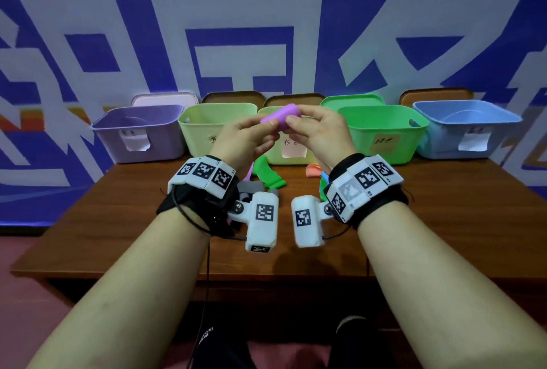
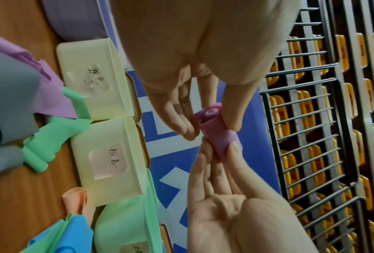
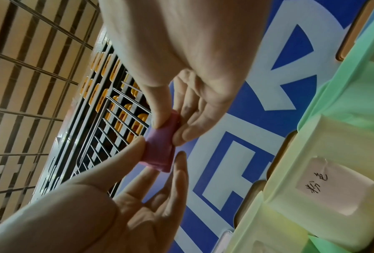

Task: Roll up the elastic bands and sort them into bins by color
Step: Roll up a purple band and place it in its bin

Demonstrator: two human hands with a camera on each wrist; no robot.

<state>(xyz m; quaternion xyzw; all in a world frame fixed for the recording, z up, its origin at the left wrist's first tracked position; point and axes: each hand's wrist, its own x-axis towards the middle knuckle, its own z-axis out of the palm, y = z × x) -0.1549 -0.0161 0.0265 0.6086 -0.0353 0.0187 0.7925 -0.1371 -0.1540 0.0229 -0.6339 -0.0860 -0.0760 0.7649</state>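
Over wood table [image 1: 414, 220] w/ plastic bins [image 1: 381, 132], both hands' fingers [image 2: 231, 119] pinch smooth purple rolled band [image 1: 281, 117].

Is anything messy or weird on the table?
A bit messy: unrolled bands lie in a heap on the table before the bins, a green band sprawled crooked. The purple roll looks tidy, pinched between left hand and right hand.
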